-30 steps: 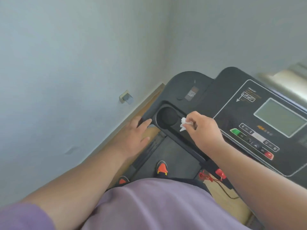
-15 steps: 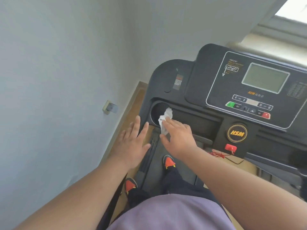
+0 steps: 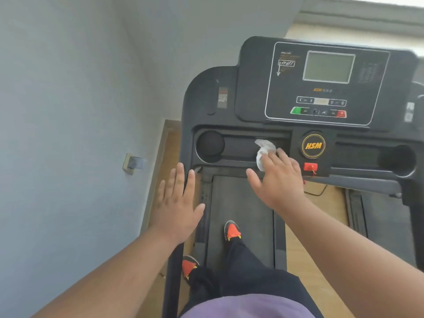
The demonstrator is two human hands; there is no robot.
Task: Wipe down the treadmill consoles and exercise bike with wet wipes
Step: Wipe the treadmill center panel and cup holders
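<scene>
A black treadmill console [image 3: 254, 95] with a grey screen and green and red buttons stands in front of me. My right hand [image 3: 278, 180] presses a crumpled white wet wipe [image 3: 263, 152] with straight fingers into the console's left tray, right of the round cup holder [image 3: 210, 144]. My left hand [image 3: 177, 204] lies flat with straight fingers at the lower left edge of the console, by the left handrail, and holds nothing.
A red safety key [image 3: 310, 167] with a cord sits under the HSM badge [image 3: 313, 145]. The grey wall [image 3: 68, 111] with a socket [image 3: 133, 162] is close on the left. My feet in orange shoes [image 3: 231, 230] stand on the belt. A second treadmill deck [image 3: 385, 226] lies at right.
My right hand has slid the wipe rightward from the cup holder along the tray toward the HSM badge. My left hand has stayed flat at the console's left edge. The view has shifted right.
</scene>
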